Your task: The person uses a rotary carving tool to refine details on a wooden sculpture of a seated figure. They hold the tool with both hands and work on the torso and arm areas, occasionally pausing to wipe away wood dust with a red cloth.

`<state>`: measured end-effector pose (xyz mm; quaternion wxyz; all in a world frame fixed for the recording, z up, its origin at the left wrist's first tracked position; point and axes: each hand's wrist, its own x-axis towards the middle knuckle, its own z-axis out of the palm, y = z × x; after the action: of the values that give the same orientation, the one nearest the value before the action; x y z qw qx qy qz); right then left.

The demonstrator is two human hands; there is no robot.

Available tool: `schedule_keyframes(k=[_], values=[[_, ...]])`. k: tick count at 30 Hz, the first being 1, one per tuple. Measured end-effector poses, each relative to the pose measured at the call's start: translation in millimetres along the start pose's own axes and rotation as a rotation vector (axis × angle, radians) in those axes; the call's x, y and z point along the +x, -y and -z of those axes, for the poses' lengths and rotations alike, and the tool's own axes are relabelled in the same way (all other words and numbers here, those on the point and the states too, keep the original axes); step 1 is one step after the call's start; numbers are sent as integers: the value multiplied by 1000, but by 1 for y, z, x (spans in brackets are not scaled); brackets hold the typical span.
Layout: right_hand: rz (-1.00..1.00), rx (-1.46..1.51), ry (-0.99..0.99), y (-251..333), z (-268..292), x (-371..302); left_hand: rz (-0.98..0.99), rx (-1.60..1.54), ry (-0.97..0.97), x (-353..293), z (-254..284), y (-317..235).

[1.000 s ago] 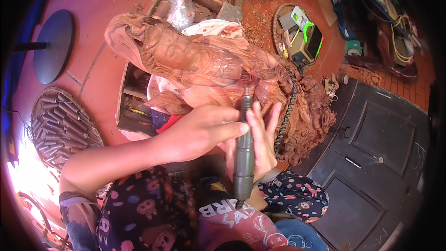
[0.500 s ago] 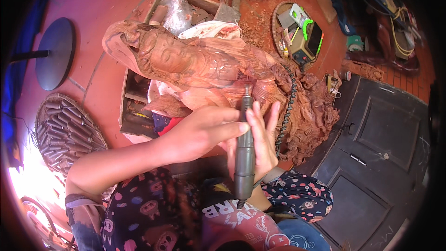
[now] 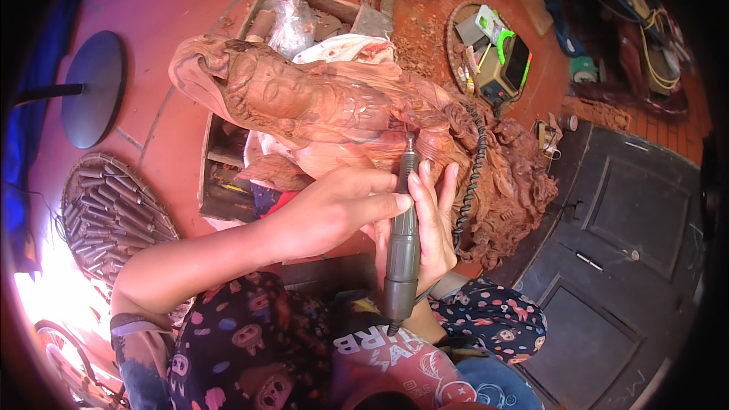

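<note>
A carved wooden statue [image 3: 342, 110] lies on its back across the middle, its face and crown toward the left. In front of it, both my hands hold a dark grey rotary carving handpiece [image 3: 402, 254] nearly upright. My left hand [image 3: 334, 209] grips its front part, thumb pressed on the barrel. My right hand [image 3: 433, 239] cradles it against the palm, with several fingers stretched toward the statue. The thin metal tip meets the carved folds near the statue's middle; exact contact is too small to tell. A coiled black cord [image 3: 476, 175] lies across the statue's lower part.
A wooden crate [image 3: 215, 175] with cloths stands under the statue. At the far right, a round basket [image 3: 454, 53] holds a control box and a phone. Cylindrical tools fill a basket [image 3: 76, 175] at left. A dark panelled door [image 3: 638, 205] lies at right.
The view has shifted slightly. The handpiece's tip has moved a little to the right, and its barrel leans slightly more that way. Both hands keep their hold.
</note>
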<state>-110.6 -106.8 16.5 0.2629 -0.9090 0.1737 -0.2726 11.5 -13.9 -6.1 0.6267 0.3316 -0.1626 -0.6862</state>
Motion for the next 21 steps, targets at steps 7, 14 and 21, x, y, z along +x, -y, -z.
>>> schedule_keyframes(k=[7, 14, 21], values=[[13, -76, 134, 7, 1, 2, 52, -95, -139, -20, -9, -19], [-41, 2, -18, 6, -2, -1, -2, 9, -50, -3, -2, -4], [0, -6, 115, 10, 3, -2, 18, -42, -119, -21, -5, -14]])
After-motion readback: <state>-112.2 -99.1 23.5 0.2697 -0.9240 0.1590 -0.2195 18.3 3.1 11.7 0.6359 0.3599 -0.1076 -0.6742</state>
